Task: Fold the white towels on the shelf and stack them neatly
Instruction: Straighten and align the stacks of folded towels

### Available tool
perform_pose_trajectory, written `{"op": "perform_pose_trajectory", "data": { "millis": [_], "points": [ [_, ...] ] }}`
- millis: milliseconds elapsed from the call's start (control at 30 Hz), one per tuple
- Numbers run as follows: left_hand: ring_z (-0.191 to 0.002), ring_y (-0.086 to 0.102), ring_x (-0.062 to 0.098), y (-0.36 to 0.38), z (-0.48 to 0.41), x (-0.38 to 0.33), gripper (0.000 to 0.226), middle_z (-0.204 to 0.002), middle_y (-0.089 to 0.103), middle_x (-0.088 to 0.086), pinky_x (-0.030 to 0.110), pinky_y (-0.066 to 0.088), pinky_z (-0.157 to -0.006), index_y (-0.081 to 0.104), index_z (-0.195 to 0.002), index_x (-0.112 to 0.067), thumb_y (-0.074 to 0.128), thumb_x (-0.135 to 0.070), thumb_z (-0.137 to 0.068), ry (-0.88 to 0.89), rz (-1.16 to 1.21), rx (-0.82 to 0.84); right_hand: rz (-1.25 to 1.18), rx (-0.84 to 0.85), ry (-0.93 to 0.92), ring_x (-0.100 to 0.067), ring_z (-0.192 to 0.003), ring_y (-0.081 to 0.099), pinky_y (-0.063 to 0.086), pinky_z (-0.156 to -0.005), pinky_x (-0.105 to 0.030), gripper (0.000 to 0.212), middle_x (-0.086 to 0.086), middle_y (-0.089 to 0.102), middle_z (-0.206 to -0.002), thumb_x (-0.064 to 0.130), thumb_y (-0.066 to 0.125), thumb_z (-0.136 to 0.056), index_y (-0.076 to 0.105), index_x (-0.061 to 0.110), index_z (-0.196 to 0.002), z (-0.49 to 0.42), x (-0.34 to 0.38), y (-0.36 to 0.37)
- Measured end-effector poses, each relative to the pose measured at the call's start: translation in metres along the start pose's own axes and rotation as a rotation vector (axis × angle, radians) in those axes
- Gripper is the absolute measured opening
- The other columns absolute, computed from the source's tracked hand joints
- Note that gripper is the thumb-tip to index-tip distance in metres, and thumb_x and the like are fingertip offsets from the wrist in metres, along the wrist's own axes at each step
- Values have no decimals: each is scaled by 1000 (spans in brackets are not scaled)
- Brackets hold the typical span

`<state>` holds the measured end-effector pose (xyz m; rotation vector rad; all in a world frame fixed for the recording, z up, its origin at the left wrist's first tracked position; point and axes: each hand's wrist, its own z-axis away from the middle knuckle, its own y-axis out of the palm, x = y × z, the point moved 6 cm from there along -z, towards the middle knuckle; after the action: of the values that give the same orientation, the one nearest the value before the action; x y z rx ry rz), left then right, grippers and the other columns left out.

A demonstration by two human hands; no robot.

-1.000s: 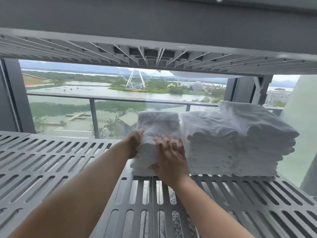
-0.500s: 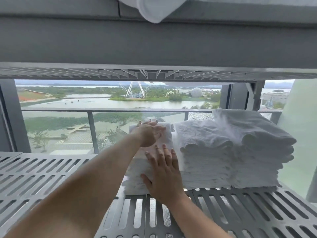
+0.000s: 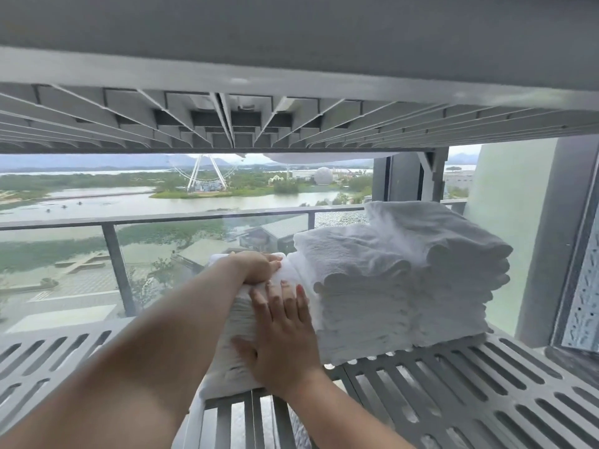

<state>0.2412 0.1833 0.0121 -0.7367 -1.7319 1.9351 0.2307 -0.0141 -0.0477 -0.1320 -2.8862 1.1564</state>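
Three stacks of folded white towels stand side by side on the grey slatted shelf (image 3: 453,393). The left stack (image 3: 233,361) is the one under my hands. My left hand (image 3: 259,265) lies flat on top of that stack and presses down. My right hand (image 3: 282,338) is pressed with straight fingers against the stack's front face. The middle stack (image 3: 356,286) touches the left one. The right stack (image 3: 447,270) is taller, with a loosely folded towel on top.
Another grey shelf (image 3: 291,92) runs close overhead, its ribbed underside just above the towels. A glass balcony railing (image 3: 162,218) and a window stand behind the shelf. A grey upright post (image 3: 544,254) bounds the right side. Bare slatted shelf extends to the left.
My left hand moved from the stack's left side up onto its top. My right hand stayed against the front. The camera moved closer and lower.
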Motion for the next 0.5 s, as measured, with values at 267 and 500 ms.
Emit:
{"op": "perform_pose_trajectory", "data": {
  "millis": [267,500],
  "points": [
    [-143,37,27,-12,18,0,49,-159,37,-2,47,23,-119,36,-147,-52,27,-62,-100,-7,64,-100,-6,19,-13,-40,-146,28,11,-118,-54,85,-15,37,-155,73,42,-86,35,18,-150,4,1,-3],
    [-137,45,26,-23,61,14,46,-154,46,1,38,33,-114,50,-146,-34,37,-51,-105,-17,189,-220,-52,31,-10,-38,-149,22,12,-121,-56,80,-12,34,-158,73,41,-89,39,20,-149,6,-3,-2]
  ]
}}
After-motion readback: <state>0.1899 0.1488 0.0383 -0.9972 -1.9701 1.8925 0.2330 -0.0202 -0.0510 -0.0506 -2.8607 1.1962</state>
